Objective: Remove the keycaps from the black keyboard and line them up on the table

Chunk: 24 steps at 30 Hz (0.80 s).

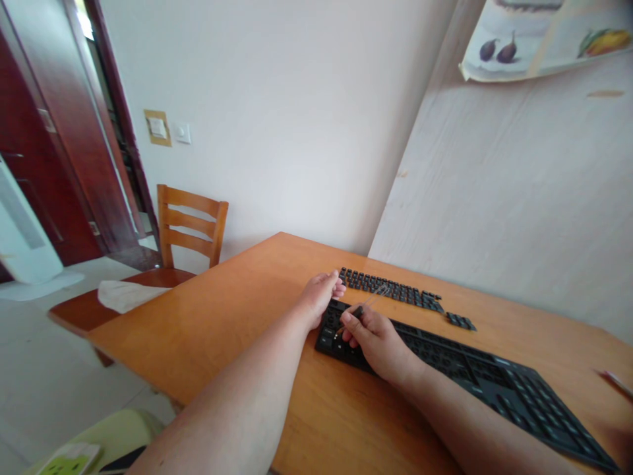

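A black keyboard (459, 369) lies slantwise on the wooden table, with many keycaps off its left and middle parts. My right hand (380, 343) is over its left end, closed on a wire keycap puller (380, 291). The puller's dark handle is between thumb and fingers, and its thin wire loops point up and away. My left hand (321, 300) is at the keyboard's far left corner, fingers curled in beside the loose keycaps (395, 290). Whatever those fingers hold, if anything, is hidden. The keycaps stand in rows behind the keyboard.
A smaller group of keycaps (459, 321) sits to the right of the rows. At the table's (237, 316) right edge is a thin pen-like item (616, 382). A wooden chair (192, 227) stands at the left, and a pale green stool (113, 432) is at lower left.
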### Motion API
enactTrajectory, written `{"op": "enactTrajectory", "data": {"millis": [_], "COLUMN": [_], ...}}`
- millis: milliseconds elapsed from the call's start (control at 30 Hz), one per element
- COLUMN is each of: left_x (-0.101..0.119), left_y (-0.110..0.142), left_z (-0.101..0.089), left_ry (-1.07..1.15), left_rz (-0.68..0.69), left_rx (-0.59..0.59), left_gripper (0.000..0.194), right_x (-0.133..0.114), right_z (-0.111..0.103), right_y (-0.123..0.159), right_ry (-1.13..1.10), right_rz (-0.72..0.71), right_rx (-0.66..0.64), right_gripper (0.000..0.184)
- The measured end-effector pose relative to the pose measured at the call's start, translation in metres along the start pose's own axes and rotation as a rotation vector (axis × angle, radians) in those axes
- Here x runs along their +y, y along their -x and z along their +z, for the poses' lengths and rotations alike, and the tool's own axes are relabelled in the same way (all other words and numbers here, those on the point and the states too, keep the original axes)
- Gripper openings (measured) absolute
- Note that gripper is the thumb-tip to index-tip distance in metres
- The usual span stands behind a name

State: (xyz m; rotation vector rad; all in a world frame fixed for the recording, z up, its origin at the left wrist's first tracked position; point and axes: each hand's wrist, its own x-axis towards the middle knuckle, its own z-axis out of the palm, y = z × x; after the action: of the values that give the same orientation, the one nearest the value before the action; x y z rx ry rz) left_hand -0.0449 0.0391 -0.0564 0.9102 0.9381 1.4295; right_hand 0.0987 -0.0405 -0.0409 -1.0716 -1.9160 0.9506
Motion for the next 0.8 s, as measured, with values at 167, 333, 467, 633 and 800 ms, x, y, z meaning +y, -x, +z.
{"op": "enactTrajectory", "data": {"millis": [167, 333, 467, 633, 800], "left_x": [-0.004, -0.005, -0.004, -0.004, -0.002], "left_y": [-0.003, -0.003, -0.002, 0.000, 0.004], "left_z": [0.000, 0.002, 0.002, 0.003, 0.004], "left_ry": [-0.041, -0.065, -0.081, -0.117, -0.156], "left_rz": [0.028, 0.044, 0.053, 0.081, 0.109], "left_rx": [-0.013, -0.005, -0.005, -0.004, -0.002], "left_gripper": [0.039, 0.040, 0.040, 0.037, 0.034], "right_x": [-0.007, -0.018, -0.016, -0.001, 0.007], "right_z": [0.001, -0.004, -0.004, -0.001, 0.000], "right_y": [-0.001, -0.001, 0.000, -0.004, -0.005], "right_ry": [0.205, 0.422, 0.373, 0.234, 0.134], "right_rz": [-0.110, -0.176, -0.177, -0.160, -0.148], "right_rx": [0.036, 0.003, -0.010, 0.040, 0.044], "right_gripper": [0.027, 0.021, 0.021, 0.026, 0.031]}}
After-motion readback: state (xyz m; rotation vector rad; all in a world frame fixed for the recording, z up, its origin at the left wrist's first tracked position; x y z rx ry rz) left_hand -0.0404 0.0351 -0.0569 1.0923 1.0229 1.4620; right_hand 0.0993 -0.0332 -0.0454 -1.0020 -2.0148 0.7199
